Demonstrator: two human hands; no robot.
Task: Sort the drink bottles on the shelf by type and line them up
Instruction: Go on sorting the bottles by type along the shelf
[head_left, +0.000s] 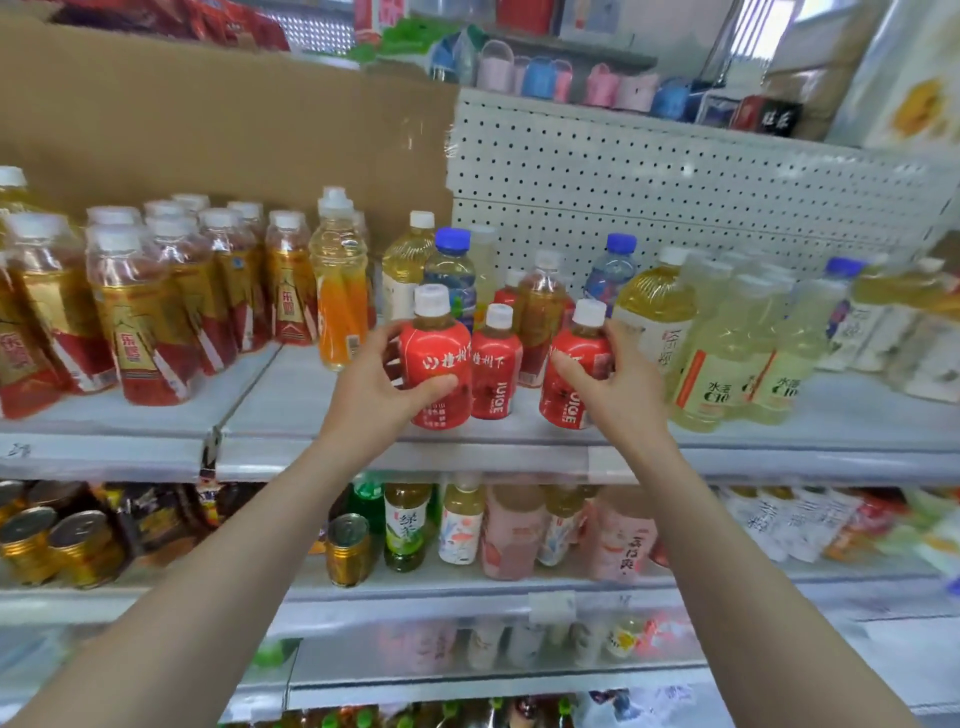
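Note:
Three short red-labelled juice bottles with white caps stand near the front of the grey shelf (311, 395). My left hand (384, 384) grips the left red bottle (441, 358), thumb across its front. A middle red bottle (496, 364) stands right beside it, untouched. My right hand (618, 384) grips the right red bottle (571, 374), fingers round its right side. Behind them stand an amber bottle (540, 312), two blue-capped bottles (451, 270) and a yellow tea bottle (657, 306).
A block of red-and-gold bottles (140, 312) fills the left of the shelf, with an orange bottle (337, 291) beside it. Pale C100 bottles (727, 353) crowd the right. A white pegboard (675, 187) backs the shelf. The lower shelf holds cans (348, 548) and more bottles.

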